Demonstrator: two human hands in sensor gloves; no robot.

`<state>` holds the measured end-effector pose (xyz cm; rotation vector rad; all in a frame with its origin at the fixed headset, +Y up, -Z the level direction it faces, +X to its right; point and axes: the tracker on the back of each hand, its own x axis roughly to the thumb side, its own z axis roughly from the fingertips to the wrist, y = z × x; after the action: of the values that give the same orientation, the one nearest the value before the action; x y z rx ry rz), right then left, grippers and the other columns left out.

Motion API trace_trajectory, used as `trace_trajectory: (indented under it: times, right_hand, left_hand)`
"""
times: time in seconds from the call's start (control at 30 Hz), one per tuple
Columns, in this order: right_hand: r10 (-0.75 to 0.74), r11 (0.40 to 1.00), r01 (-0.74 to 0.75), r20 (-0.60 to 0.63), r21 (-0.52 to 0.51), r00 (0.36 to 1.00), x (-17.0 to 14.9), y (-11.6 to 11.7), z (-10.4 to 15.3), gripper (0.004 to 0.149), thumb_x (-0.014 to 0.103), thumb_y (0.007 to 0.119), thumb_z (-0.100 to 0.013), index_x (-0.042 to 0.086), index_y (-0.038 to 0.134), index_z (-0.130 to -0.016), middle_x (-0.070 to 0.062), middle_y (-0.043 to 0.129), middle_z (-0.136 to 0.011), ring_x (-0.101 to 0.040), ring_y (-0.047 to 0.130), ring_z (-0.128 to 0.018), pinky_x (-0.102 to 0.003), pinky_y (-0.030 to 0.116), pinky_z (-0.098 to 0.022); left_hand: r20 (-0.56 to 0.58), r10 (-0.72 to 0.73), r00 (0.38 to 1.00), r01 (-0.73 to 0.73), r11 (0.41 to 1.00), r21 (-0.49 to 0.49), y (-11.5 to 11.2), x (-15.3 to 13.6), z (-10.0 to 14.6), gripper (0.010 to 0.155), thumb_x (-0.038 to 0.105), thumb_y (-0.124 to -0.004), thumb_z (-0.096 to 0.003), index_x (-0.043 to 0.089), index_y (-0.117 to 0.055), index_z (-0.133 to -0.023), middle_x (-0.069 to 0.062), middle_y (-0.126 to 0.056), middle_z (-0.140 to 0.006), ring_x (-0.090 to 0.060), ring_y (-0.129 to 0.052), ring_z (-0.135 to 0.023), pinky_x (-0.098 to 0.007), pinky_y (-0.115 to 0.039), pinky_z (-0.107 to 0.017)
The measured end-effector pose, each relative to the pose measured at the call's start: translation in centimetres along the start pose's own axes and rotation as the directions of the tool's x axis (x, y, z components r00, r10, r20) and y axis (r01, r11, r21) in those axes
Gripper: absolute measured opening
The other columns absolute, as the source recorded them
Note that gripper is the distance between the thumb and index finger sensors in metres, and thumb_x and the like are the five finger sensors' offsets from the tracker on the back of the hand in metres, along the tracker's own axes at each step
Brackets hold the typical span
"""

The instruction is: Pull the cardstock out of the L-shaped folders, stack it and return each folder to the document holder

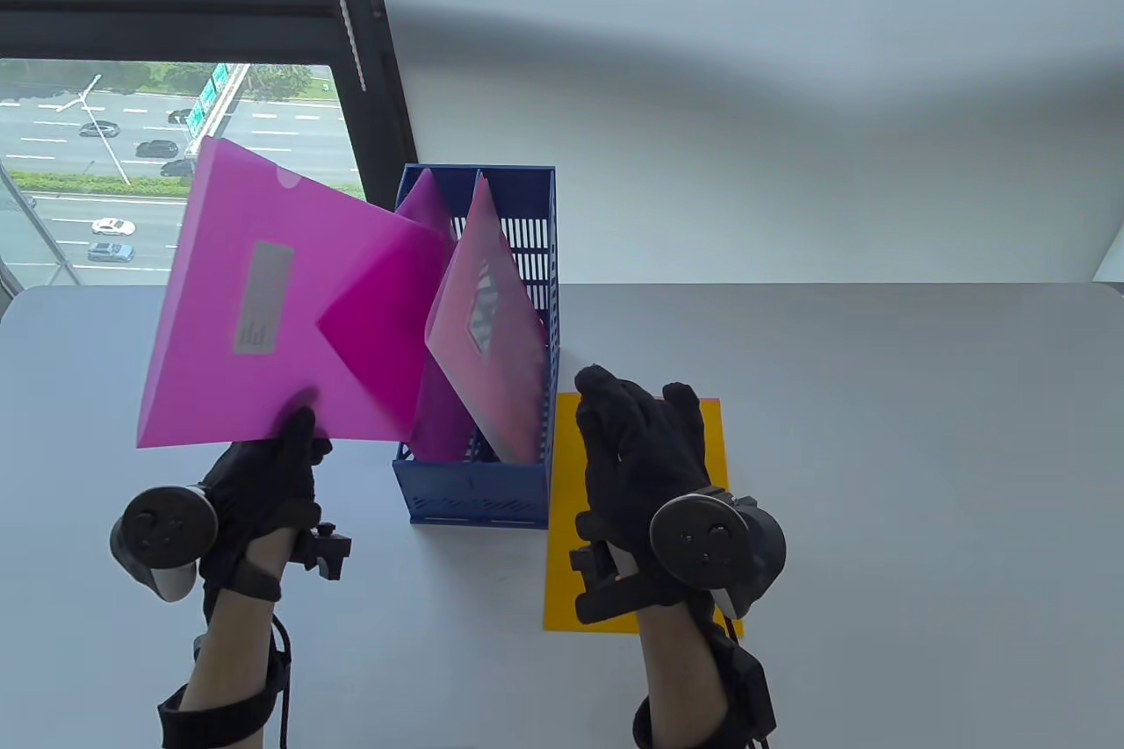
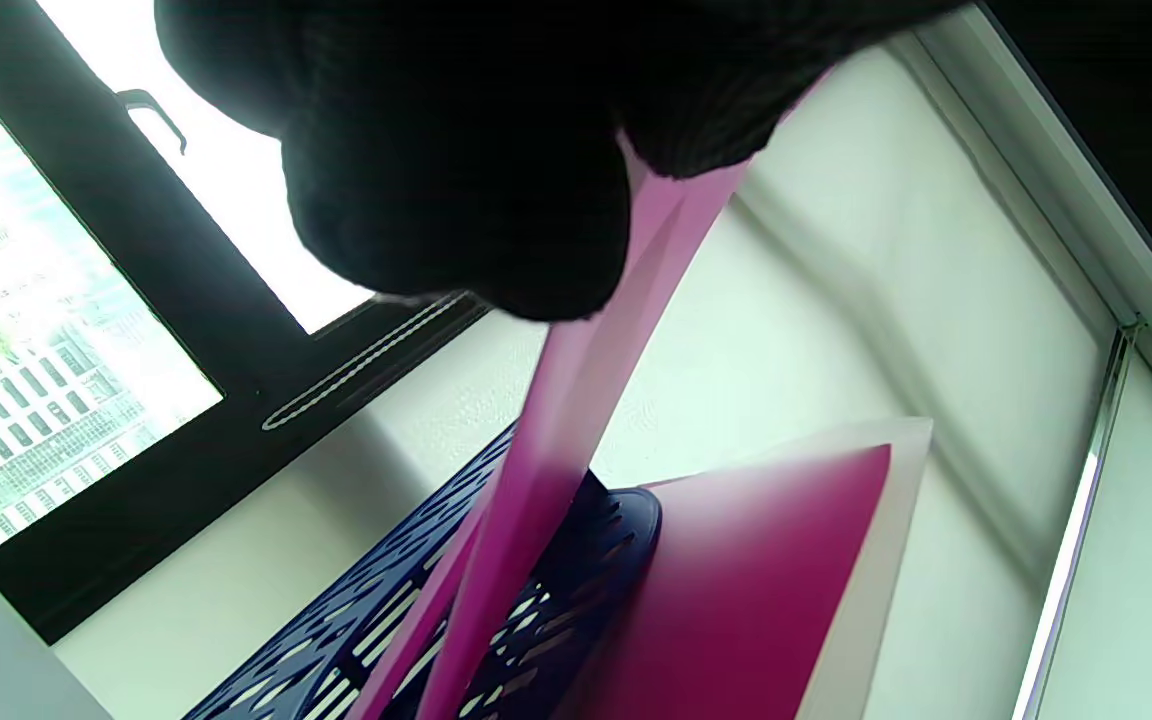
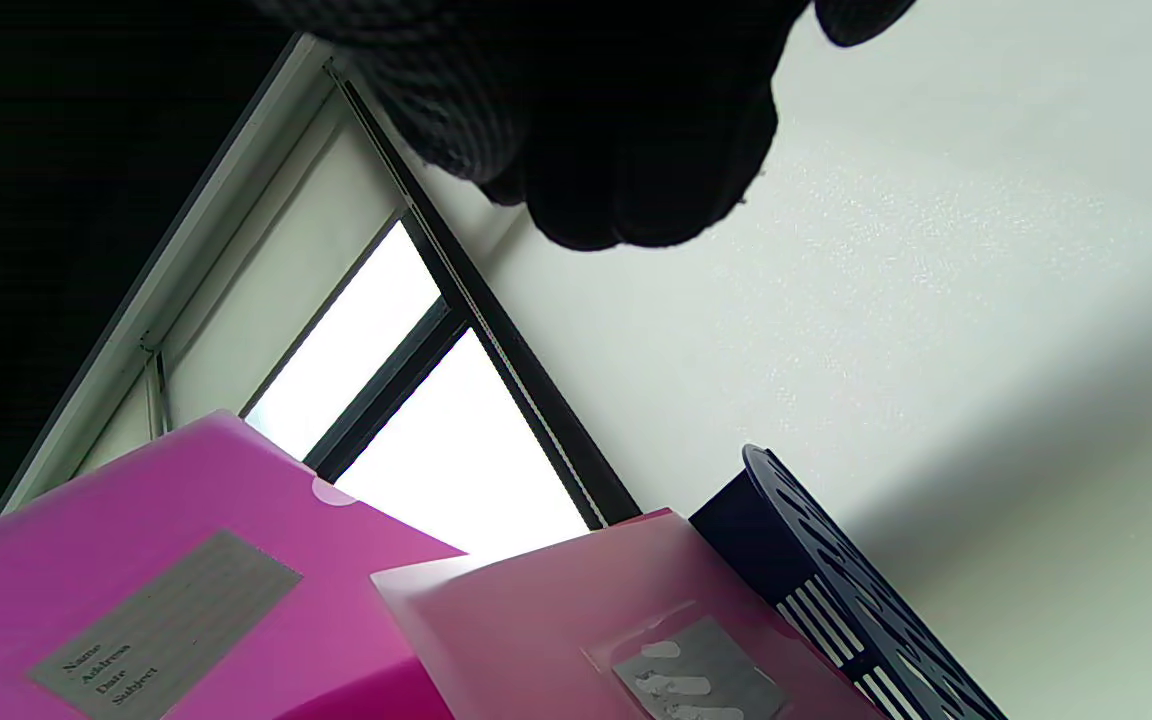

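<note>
My left hand [image 1: 281,450] pinches the lower edge of a magenta L-shaped folder [image 1: 272,310] with a grey label, held up in the air left of the blue document holder [image 1: 479,486]. In the left wrist view the fingers [image 2: 456,160] grip this folder [image 2: 556,400] edge-on. A second pink folder [image 1: 487,319] with darker cardstock inside leans in the holder's right slot; another magenta folder [image 1: 426,205] stands in the left slot. My right hand [image 1: 641,450] rests palm down, fingers straight, on a yellow cardstock sheet [image 1: 575,582] lying flat right of the holder.
The grey table [image 1: 878,477] runs to a white wall [image 1: 746,82] behind. A dark-framed window [image 1: 176,11] stands at the back left, close behind the raised folder. The holder [image 3: 836,580] and both folders also show in the right wrist view.
</note>
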<state>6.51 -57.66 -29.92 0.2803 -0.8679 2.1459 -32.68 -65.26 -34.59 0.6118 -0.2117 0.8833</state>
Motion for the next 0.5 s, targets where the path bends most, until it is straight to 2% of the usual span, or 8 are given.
trace_trajectory:
  times: [0.23, 0.5]
  right_hand:
    - [0.012, 0.999, -0.012, 0.001, 0.035, 1.0, 0.1, 0.8, 0.0, 0.04, 0.04, 0.077, -0.063, 0.032, 0.073, -0.102, 0.006, 0.084, -0.094, -0.017, 0.087, -0.073, -0.053, 0.042, -0.08]
    - [0.044, 0.992, -0.042, -0.012, 0.116, 0.999, -0.3, 2.5, 0.0, 0.04, 0.04, 0.078, -0.062, 0.032, 0.073, -0.102, 0.005, 0.084, -0.094, -0.018, 0.087, -0.074, -0.054, 0.041, -0.08]
  left_hand:
    - [-0.025, -0.087, 0.996, 0.084, 0.99, -0.114, -3.2, -0.3, 0.4, 0.049, 0.035, -0.078, -0.0572, 0.007, -0.079, -0.098, -0.005, -0.097, -0.066, -0.028, -0.103, -0.046, -0.058, -0.066, -0.067]
    - [-0.053, -0.049, 0.997, 0.041, 0.989, -0.142, -3.6, -1.1, 0.5, 0.048, 0.036, -0.076, -0.0582, 0.009, -0.08, -0.097, -0.005, -0.098, -0.066, -0.03, -0.103, -0.047, -0.059, -0.065, -0.067]
